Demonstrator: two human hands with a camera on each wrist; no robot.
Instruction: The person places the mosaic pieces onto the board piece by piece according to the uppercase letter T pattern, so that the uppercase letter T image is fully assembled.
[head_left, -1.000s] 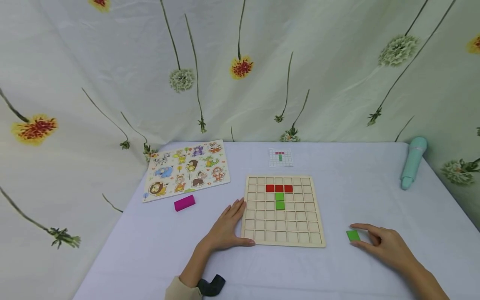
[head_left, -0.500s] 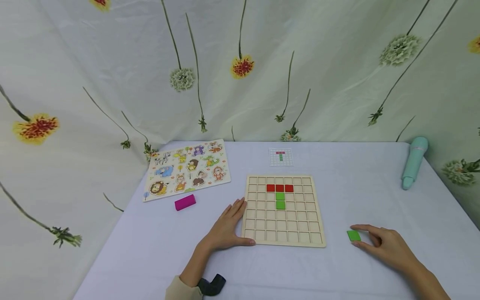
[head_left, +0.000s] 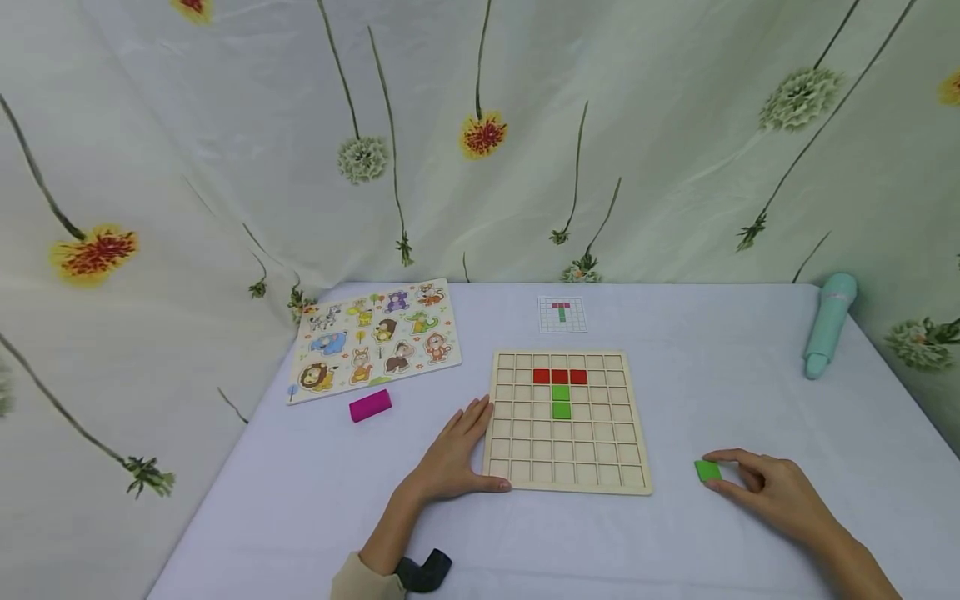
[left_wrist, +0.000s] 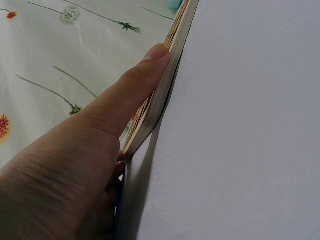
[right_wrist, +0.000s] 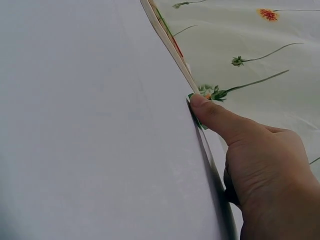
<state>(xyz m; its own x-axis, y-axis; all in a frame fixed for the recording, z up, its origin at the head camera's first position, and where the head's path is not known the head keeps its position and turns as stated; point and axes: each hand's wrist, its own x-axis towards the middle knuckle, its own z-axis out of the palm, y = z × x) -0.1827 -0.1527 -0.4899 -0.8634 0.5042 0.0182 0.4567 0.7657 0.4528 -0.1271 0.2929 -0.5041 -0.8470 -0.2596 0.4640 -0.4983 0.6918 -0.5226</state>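
A wooden grid board (head_left: 525,475) lies flat on the table. In its upper part three red tiles (head_left: 542,377) form a row, and two green tiles (head_left: 561,410) run down from the middle one. My left hand (head_left: 452,458) rests at the board's lower-left corner, fingers extended along the left side and thumb on the near edge. To the right of the board, my right hand (head_left: 776,492) pinches a loose green square tile (head_left: 707,471) between thumb and index finger, low over the cloth. Only a sliver of that green tile (right_wrist: 195,117) shows in the right wrist view.
Behind the board lies a small pattern card (head_left: 562,321) with a printed T shape. An animal puzzle board (head_left: 375,337) and a magenta block (head_left: 370,406) are at the left. A teal microphone-shaped object (head_left: 828,325) lies near the right edge. A flowered curtain (head_left: 660,167) hangs behind.
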